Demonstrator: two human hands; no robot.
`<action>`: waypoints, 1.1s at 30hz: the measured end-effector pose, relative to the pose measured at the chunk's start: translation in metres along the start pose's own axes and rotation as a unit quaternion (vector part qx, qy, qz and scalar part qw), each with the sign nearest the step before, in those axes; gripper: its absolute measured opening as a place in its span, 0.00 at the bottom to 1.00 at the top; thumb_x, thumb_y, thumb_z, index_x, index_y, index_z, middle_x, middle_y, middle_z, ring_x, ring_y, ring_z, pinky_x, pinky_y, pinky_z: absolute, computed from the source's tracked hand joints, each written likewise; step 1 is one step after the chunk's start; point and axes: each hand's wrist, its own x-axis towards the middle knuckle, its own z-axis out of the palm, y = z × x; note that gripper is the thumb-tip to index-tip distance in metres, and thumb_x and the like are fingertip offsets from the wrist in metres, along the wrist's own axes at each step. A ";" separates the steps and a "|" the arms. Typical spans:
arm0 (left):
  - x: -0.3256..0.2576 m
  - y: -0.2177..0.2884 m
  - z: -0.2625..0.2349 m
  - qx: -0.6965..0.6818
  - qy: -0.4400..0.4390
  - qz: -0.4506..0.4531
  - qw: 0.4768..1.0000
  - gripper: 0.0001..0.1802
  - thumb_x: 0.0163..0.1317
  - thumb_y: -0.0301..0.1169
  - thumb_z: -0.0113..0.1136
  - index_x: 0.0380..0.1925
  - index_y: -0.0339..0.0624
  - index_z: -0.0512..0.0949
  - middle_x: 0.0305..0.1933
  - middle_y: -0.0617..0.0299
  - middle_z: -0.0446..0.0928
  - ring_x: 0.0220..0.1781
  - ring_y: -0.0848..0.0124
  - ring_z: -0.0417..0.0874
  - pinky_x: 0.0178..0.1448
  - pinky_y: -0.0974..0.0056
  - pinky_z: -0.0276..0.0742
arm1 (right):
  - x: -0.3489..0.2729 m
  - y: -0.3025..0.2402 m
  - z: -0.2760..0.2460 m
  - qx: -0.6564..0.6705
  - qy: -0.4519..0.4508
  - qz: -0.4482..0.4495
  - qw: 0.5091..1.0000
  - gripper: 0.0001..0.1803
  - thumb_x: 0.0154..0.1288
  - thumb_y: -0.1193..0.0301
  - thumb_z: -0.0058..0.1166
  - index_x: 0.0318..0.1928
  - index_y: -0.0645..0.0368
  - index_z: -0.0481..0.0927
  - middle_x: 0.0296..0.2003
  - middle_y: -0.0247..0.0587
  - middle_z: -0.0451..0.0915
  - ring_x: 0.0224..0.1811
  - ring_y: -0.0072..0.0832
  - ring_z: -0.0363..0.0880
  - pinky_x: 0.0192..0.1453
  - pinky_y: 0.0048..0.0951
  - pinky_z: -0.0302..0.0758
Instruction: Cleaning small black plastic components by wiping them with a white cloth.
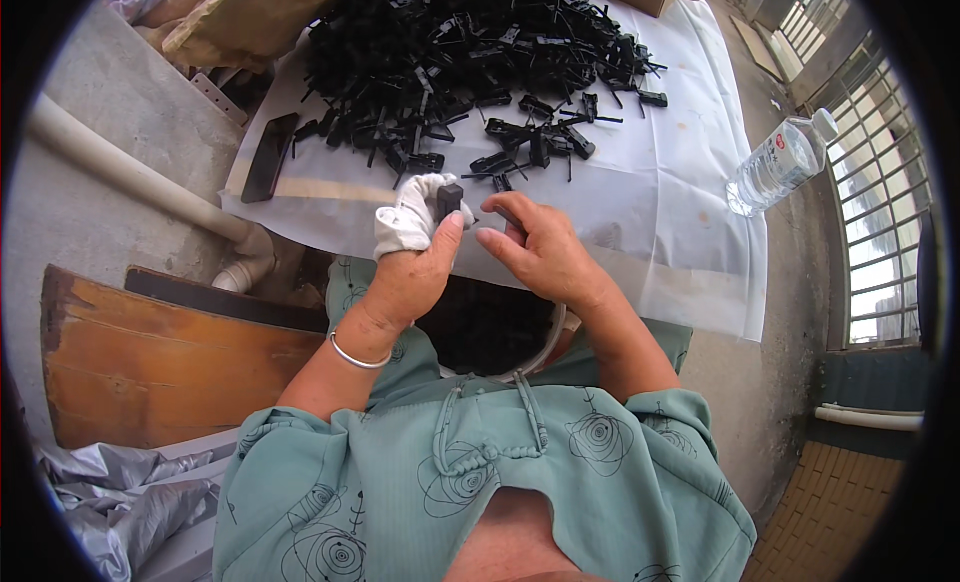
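Left hand (412, 267), fingers wrapped in white cloth (405, 222), pinches a small black plastic part (450, 198), long axis upright. Right hand (535, 247) sits just beside, at 3 o'clock, fingers curled about another dark piece. Heap of black parts (470, 52) lies at 12 o'clock on the tabletop (660, 212).

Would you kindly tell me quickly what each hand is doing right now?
Left hand: closed on a small black plastic part, fingers wrapped in white cloth.
Right hand: fingers curled at a thin black piece; whether it grips it cannot be told.
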 end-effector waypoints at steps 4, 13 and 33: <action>0.002 0.010 0.001 -0.114 -0.023 -0.068 0.991 0.15 0.65 0.25 0.42 0.53 0.41 0.64 0.35 0.66 0.70 0.24 0.83 0.61 0.28 0.78 0.61 | -0.001 0.018 -0.003 -0.063 0.023 -0.099 0.993 0.08 0.54 0.75 0.58 0.35 0.63 0.78 0.19 0.39 0.71 0.18 0.26 0.66 0.24 0.26 0.65; -0.005 0.016 0.006 0.014 -0.126 -0.098 0.987 0.14 0.60 0.26 0.44 0.47 0.36 0.66 0.32 0.66 0.69 0.26 0.81 0.65 0.30 0.75 0.66 | -0.001 0.002 -0.002 0.027 0.014 -0.053 0.998 0.05 0.57 0.75 0.57 0.30 0.64 0.76 0.21 0.39 0.72 0.21 0.23 0.68 0.25 0.24 0.65; -0.007 0.011 -0.004 0.378 -0.084 0.176 0.905 0.17 0.55 0.25 0.52 0.46 0.32 0.71 0.39 0.46 0.75 0.40 0.52 0.75 0.45 0.59 0.73 | 0.002 0.007 0.001 -0.150 0.010 -0.071 0.986 0.13 0.63 0.66 0.49 0.26 0.64 0.70 0.22 0.47 0.74 0.21 0.43 0.71 0.27 0.35 0.69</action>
